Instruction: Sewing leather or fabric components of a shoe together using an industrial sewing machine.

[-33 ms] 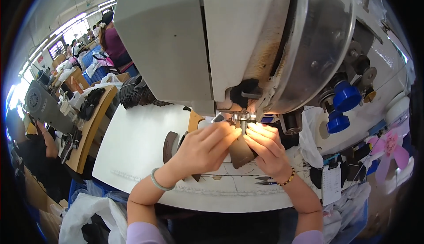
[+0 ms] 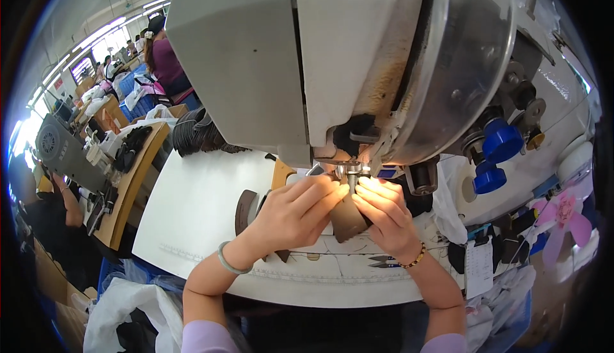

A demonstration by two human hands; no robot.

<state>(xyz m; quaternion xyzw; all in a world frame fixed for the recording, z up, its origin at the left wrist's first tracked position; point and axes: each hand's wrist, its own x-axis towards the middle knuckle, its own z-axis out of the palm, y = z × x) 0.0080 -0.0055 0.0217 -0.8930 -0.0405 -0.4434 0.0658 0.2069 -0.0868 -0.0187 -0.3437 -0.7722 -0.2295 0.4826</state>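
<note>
Under the lit needle area of a large grey sewing machine (image 2: 236, 65) lies a small brown piece of material (image 2: 348, 224), with its lower end pointing toward me. My left hand (image 2: 297, 211) pinches its left side, fingertips close to the presser foot (image 2: 353, 172). From the right, my right hand (image 2: 387, 215) presses its fingers together on the piece's other edge. Both hands are closed, and their fingers hide part of the piece. I cannot tell whether it is leather or cloth.
Thread snips (image 2: 384, 261) lie by my right wrist. A curved brown piece (image 2: 244, 211) rests left on the white table (image 2: 192, 206), with a stack of dark strips (image 2: 198, 132) behind. A pink fan (image 2: 566, 215) stands at right. A white bag (image 2: 131, 308) sits below left.
</note>
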